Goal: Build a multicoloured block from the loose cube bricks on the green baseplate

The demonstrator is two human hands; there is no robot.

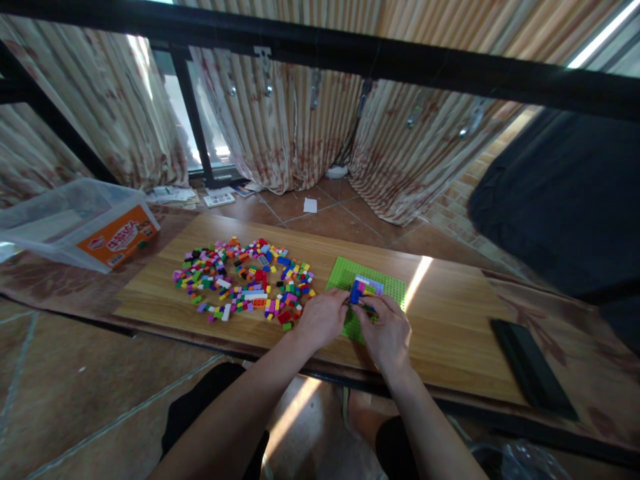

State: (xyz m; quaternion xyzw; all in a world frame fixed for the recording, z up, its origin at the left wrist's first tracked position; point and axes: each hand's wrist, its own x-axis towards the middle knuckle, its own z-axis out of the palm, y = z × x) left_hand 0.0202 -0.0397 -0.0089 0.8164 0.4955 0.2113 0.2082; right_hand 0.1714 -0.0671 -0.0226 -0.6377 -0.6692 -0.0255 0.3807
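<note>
On a green studded baseplate [343, 269] stands a small structure of toy building bricks [370, 285], in blue, light blue, white, magenta and yellow. A dark blue brick [355, 292] is at its left front. My left hand [324, 316] has its fingers closed against the left side of the structure. From the front right, my right hand [388, 331] curls thumb and fingers around the structure's near edge. The fingers hide part of the bricks, and the exact contact is too small to make out.
A large spread of loose coloured bricks [225, 283] covers the table [450, 320] to the left. A clear plastic box [115, 200] with an orange label stands at the far left. A dark flat object [533, 367] lies at the right end. Curtains hang beyond the table.
</note>
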